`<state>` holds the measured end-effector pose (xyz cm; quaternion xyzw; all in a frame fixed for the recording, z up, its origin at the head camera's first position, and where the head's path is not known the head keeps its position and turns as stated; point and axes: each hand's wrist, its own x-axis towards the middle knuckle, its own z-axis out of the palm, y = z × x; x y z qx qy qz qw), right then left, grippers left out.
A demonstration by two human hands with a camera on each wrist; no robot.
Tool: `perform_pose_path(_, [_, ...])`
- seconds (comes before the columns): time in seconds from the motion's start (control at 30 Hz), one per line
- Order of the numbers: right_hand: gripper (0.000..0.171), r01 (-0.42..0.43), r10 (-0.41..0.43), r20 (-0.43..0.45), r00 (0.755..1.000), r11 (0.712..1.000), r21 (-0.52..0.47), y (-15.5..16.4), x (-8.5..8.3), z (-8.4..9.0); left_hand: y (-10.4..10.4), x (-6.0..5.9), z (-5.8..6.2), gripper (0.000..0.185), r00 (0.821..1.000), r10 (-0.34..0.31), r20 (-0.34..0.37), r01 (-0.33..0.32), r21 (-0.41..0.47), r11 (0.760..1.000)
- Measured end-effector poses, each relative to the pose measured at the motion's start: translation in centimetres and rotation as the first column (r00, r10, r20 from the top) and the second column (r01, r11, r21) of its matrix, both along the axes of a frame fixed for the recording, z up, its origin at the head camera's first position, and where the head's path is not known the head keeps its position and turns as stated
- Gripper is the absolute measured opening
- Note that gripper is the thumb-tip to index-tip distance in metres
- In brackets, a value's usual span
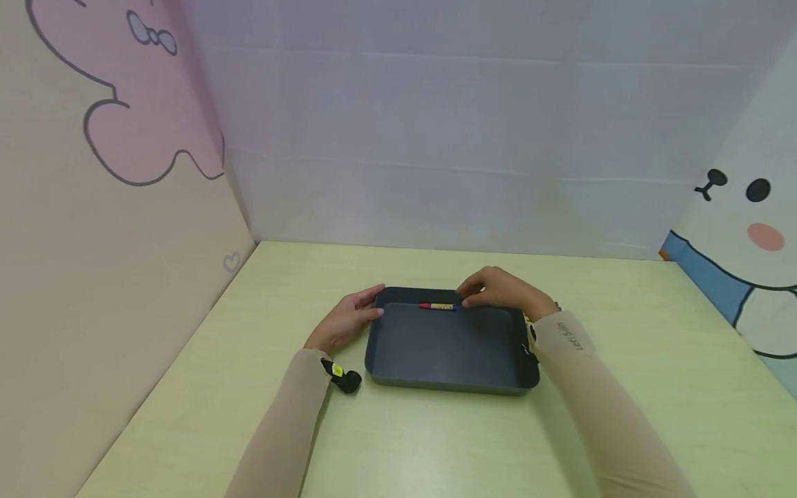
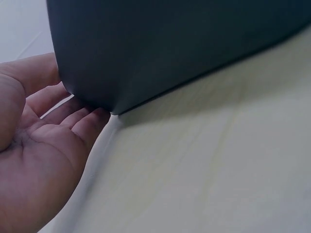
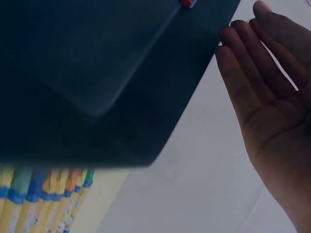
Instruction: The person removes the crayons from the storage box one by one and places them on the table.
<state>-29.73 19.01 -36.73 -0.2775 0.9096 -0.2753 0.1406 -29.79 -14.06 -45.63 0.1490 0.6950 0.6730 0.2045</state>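
Observation:
A dark grey rectangular tray [image 1: 448, 346] lies in the middle of a pale green table [image 1: 623, 387]. One marker [image 1: 438, 306], yellow with a red end and a blue end, lies inside against the tray's far wall. My left hand [image 1: 349, 318] is at the far left corner; the left wrist view shows its palm [image 2: 43, 145] open, fingertips touching the tray's outer corner [image 2: 112, 97]. My right hand [image 1: 498, 290] hovers over the far rim just right of the marker. In the right wrist view its fingers [image 3: 243, 77] are straight beside the tray's edge [image 3: 194, 87] and hold nothing.
A row of several yellow markers [image 3: 43, 199] with coloured caps shows beside the tray in the right wrist view only. Cartoon-printed panels wall the table on the left [image 1: 112, 207], back [image 1: 467, 138] and right [image 1: 747, 235]. A black wrist camera [image 1: 344, 377] sits on my left forearm.

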Motion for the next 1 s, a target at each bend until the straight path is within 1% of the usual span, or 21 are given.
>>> perform_pose_path(0.17, [0.036, -0.010, 0.010, 0.028, 1.000, 1.000, 0.007, -1.1, -0.3, -0.9, 0.1, -0.1, -0.1, 0.063, 1.000, 0.008, 0.001, -0.008, 0.008, 1.000])
perform_pose_path(0.3, [0.036, -0.018, 0.016, 0.031, 0.999, 0.999, 0.039, -1.7, -0.4, -1.5, 0.2, -0.1, -0.2, 0.063, 1.000, 0.018, 0.008, -0.018, 0.011, 1.000])
perform_pose_path(0.4, [0.037, -0.020, 0.018, 0.028, 0.999, 0.997, 0.073, -2.1, -0.4, -1.8, 0.3, -0.1, -0.2, 0.063, 1.000, 0.017, 0.012, -0.017, 0.018, 1.000])
perform_pose_path(0.57, [0.037, -0.014, 0.011, 0.031, 0.999, 0.995, 0.096, -2.6, -0.3, -2.1, 0.4, -0.2, -0.1, 0.064, 1.000, 0.013, 0.011, -0.014, 0.024, 1.000])
perform_pose_path(0.73, [0.036, -0.014, 0.013, 0.004, 1.000, 0.994, 0.112, -3.1, -0.1, -2.4, 0.4, -0.3, -0.3, 0.063, 1.000, 0.018, 0.010, -0.018, 0.029, 0.999])
perform_pose_path(0.8, [0.034, -0.024, 0.026, -0.018, 0.999, 0.993, 0.117, -3.3, 0.1, -2.6, 0.4, -0.3, -0.4, 0.063, 1.000, 0.022, 0.016, -0.022, 0.033, 0.999])
perform_pose_path(1.0, [0.029, -0.010, 0.017, -0.055, 0.998, 0.993, 0.115, -3.6, 0.5, -3.1, 0.5, -0.4, -0.5, 0.063, 1.000, 0.022, 0.020, -0.022, 0.035, 0.999])
